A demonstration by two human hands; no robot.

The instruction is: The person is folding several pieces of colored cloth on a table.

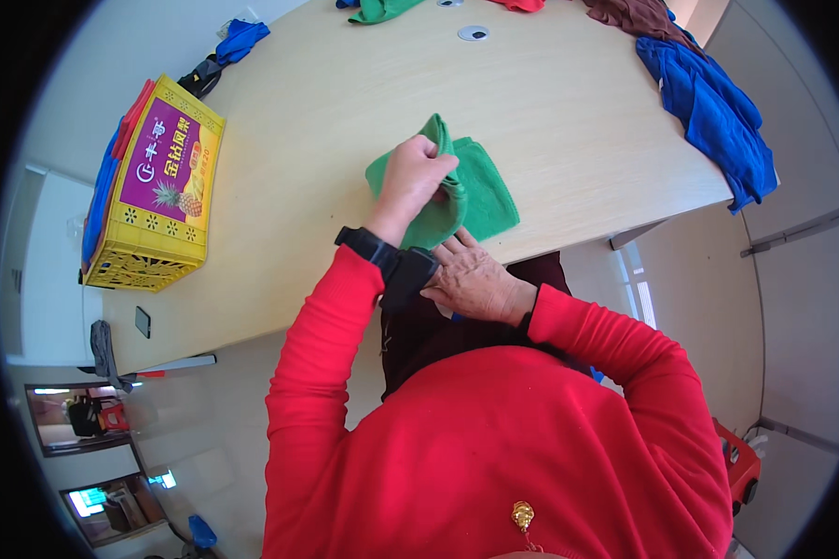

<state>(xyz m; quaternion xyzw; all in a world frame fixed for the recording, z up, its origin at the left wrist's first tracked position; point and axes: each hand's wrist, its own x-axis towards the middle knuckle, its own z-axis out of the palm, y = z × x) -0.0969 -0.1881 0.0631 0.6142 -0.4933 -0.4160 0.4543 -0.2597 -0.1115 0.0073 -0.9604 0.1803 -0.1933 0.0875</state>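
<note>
A green cloth lies partly folded near the front edge of the table. My left hand pinches a raised fold of it, the thumb and fingers closed on the fabric. At the cloth's near edge is my right hand, back upward, with its fingers stretched out toward the fabric. The fingertips are partly hidden by the cloth. A black band with a dark box-shaped device sits on my left wrist and covers part of the view next to the right thumb.
The pale wooden table carries a yellow plastic crate on the left with cloths over its side. A dark phone-like slab rests by the left edge. Blue cloth hangs at the right edge; another green cloth lies far back.
</note>
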